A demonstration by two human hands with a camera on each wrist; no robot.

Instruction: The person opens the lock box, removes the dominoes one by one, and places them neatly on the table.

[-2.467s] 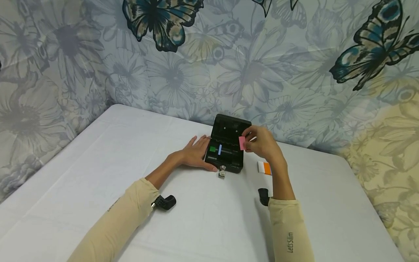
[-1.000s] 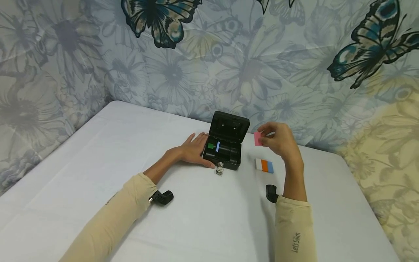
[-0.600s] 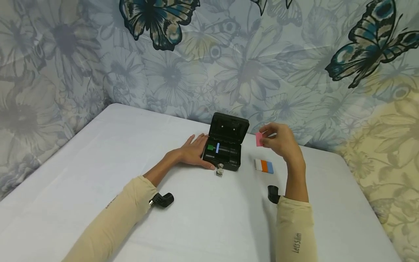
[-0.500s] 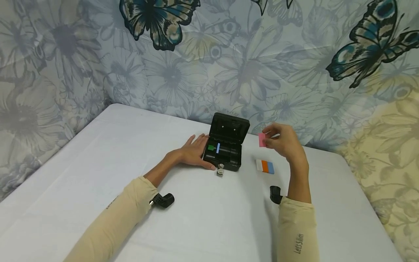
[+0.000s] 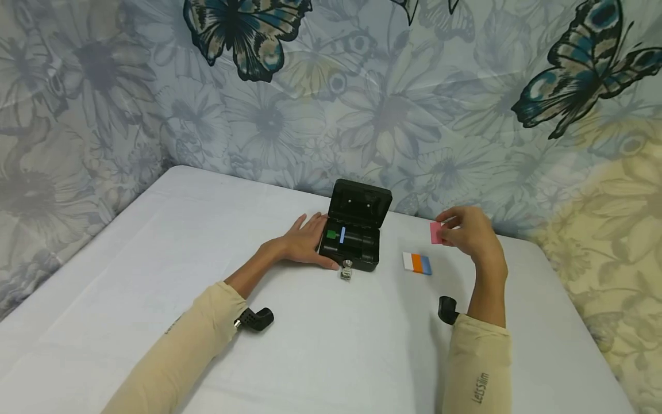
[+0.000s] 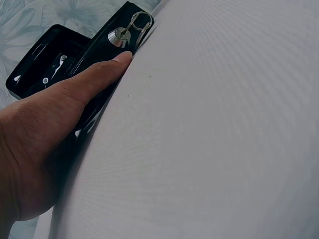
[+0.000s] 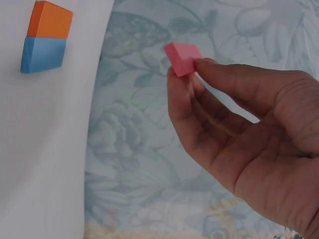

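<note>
My right hand (image 5: 473, 234) pinches a small pink block (image 7: 183, 58) between thumb and fingers, raised over the table at the right. Below and left of it, a white block (image 5: 407, 261), an orange block (image 5: 416, 263) and a blue block (image 5: 426, 265) lie side by side in a row. My left hand (image 5: 302, 241) rests with spread fingers against the left side of a black cash box (image 5: 374, 253), whose lid (image 5: 360, 202) stands up. Inside the box are a green block (image 5: 331, 234) and a light blue piece (image 5: 342, 234). A key (image 6: 142, 22) sits in its lock (image 6: 119, 37).
A white cloth covers the table (image 5: 320, 356). Its back edge runs along a flower and butterfly fabric backdrop (image 5: 279, 115), close behind the box. Black wrist cameras (image 5: 257, 319) are worn at both sleeves.
My right hand has carried the pink block away from the open box to the right, past the row of blocks, and lowered slightly. The left hand has stayed at the box.
</note>
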